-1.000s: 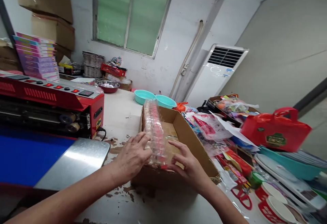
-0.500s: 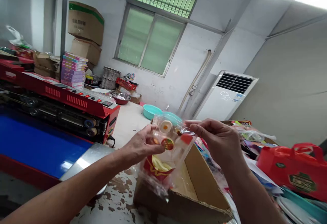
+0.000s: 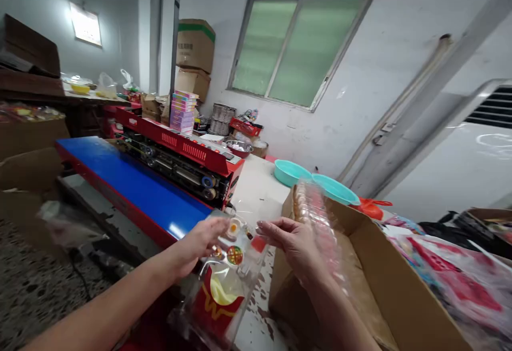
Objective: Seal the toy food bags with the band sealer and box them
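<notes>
A clear plastic bag (image 3: 248, 275) of toy food hangs between my two hands, low in the middle of the view. Through the film show a red carton of toy fries (image 3: 218, 300), a fried egg (image 3: 233, 228) and a round pizza-like piece (image 3: 234, 255). My left hand (image 3: 196, 247) grips the bag's upper left side, thumb and fingers closed on it. At the top right corner, my right hand (image 3: 294, 241) pinches the film. Right beside that hand is an open cardboard box (image 3: 380, 271) with a row of clear packs (image 3: 320, 223) standing inside.
Left of the bag is a red machine (image 3: 188, 151) with a blue conveyor belt (image 3: 140, 180). Teal basins (image 3: 294, 172) stand behind the box on the white worktable (image 3: 260, 180). Plastic-wrapped goods (image 3: 456, 271) are heaped at the right.
My view has swung left, bringing more of the conveyor into sight. The bag, held in both hands, has moved lower and left, away from over the box toward the belt's end.
</notes>
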Tool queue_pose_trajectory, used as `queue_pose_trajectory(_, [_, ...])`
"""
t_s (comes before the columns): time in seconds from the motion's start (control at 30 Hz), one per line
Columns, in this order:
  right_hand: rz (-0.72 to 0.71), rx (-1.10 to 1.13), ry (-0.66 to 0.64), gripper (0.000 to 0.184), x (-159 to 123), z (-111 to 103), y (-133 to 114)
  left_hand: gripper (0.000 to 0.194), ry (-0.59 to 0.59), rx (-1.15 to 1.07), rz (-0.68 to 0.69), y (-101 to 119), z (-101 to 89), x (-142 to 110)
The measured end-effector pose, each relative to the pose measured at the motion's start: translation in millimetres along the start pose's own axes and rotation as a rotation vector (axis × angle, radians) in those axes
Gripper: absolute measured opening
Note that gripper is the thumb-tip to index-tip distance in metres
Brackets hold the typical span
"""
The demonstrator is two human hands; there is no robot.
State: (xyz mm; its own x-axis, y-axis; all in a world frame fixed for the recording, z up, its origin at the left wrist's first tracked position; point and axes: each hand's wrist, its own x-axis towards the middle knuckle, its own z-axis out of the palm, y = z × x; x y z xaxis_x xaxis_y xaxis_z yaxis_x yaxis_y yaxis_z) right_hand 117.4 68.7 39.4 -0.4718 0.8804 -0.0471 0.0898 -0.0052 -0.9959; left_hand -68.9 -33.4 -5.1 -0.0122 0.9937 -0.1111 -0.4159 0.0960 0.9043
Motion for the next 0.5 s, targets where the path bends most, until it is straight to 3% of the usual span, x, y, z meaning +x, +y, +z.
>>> queue_pose_trajectory(0.17, [0.034, 0.048, -0.097, 0.032, 22.5, 22.8, 20.2, 0.039, 0.221, 0.01, -0.028, 9.6, -19.2, 34.8])
queue_pose_trajectory(0.3, [0.084, 0.048, -0.046, 0.036, 39.9, 31.6, 31.7, 0.028, 0.307, 0.0, -0.086, 10.5, -30.8, 53.7])
queue_pose_trajectory(0.5, [0.11, 0.149, -0.021, 0.036, 57.5, 39.9, 45.5, 0.03, 0.398, -0.041, -0.103, 9.7, -42.2, 68.0])
